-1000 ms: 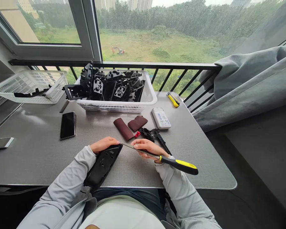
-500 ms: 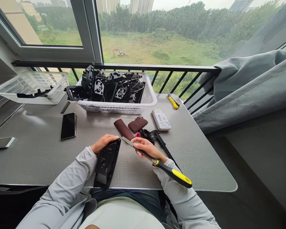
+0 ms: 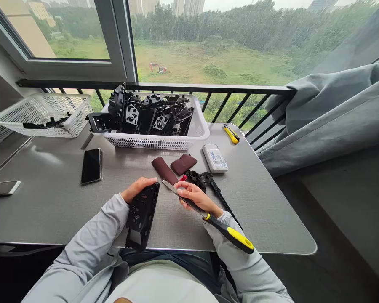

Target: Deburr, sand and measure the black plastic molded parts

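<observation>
My left hand [image 3: 139, 189] is closed on the upper end of a black molded plastic part [image 3: 142, 219], which is tilted at the table's front edge with its hollow, ribbed side showing. In my right hand [image 3: 196, 195] is a flat metal file [image 3: 169, 186], gripped along its blade. Its black and yellow handle [image 3: 236, 237] points down toward my right sleeve. The file's tip is close to the part's upper edge, with a small gap between them. Just beyond my right hand lie two brown sandpaper pieces [image 3: 164, 169] and a black caliper [image 3: 222, 198].
A white basket [image 3: 151, 143] heaped with black plastic parts stands at the back. Another white basket [image 3: 78, 113] at the left holds a long black piece. Two phones [image 3: 91, 166] lie at left. A white box [image 3: 215, 158] and a yellow utility knife [image 3: 231, 134] lie at right.
Hardly anything differs. The view has shifted slightly, and the file's handle end sits a little lower. Both hands keep their holds.
</observation>
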`<action>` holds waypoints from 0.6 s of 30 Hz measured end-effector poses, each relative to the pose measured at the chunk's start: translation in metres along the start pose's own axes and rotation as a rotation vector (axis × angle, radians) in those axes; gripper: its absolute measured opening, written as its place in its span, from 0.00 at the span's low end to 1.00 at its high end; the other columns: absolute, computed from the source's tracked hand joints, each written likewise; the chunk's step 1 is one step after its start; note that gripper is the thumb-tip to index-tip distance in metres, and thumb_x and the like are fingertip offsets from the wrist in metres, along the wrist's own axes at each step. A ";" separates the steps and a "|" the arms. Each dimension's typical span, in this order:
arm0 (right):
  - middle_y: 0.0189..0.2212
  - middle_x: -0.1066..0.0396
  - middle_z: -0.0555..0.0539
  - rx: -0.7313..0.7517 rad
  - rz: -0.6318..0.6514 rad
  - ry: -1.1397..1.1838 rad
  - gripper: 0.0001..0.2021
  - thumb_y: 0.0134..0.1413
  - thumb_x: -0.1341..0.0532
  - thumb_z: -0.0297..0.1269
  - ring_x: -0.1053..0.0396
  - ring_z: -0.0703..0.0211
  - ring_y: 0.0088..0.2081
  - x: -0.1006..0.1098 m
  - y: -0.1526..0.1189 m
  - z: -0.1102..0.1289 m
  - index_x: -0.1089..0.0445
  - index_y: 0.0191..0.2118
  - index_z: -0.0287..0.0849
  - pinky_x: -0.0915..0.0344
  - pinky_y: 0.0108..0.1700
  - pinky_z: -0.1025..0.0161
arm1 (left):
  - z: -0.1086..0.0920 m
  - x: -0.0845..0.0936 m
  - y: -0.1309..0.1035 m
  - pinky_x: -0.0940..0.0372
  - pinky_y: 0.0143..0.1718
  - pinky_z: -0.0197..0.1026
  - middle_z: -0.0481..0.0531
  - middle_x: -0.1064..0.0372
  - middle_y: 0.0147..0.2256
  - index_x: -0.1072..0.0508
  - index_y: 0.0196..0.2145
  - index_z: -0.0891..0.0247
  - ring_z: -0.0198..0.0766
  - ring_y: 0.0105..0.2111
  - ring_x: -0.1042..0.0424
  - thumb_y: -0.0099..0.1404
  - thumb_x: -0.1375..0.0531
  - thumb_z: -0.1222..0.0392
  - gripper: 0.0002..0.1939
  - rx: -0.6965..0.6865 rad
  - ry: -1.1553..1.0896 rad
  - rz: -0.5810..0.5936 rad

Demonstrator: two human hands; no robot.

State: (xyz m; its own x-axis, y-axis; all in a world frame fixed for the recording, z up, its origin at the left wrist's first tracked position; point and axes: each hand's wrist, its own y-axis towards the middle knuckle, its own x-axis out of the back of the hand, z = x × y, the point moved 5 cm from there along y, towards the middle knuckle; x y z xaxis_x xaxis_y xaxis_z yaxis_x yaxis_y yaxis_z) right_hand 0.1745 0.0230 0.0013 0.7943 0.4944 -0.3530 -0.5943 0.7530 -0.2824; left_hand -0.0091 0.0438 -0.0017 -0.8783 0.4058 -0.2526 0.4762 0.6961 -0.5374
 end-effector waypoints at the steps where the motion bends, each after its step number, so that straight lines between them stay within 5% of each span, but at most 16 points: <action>1: 0.14 0.36 0.59 0.003 -0.003 0.004 0.24 0.46 0.34 0.54 0.44 0.70 0.12 0.000 0.000 0.000 0.41 0.39 0.43 0.52 0.15 0.71 | 0.001 0.000 0.000 0.49 0.20 0.37 0.49 0.37 0.15 0.31 0.19 0.67 0.31 0.15 0.41 0.53 0.37 0.38 0.26 0.006 -0.022 0.004; 18: 0.14 0.34 0.58 0.056 -0.050 -0.007 0.26 0.43 0.33 0.55 0.44 0.69 0.12 0.004 0.011 -0.004 0.42 0.39 0.43 0.51 0.15 0.71 | 0.002 0.000 0.009 0.36 0.26 0.38 0.53 0.28 0.22 0.25 0.26 0.68 0.37 0.21 0.29 0.57 0.36 0.46 0.19 0.029 -0.269 -0.023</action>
State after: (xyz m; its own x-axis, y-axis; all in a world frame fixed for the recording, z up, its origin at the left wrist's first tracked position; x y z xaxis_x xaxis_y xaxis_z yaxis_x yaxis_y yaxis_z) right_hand 0.1706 0.0317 -0.0071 0.8240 0.4581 -0.3334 -0.5457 0.8000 -0.2494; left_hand -0.0047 0.0485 -0.0085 -0.8706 0.2154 -0.4424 0.4576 0.6846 -0.5673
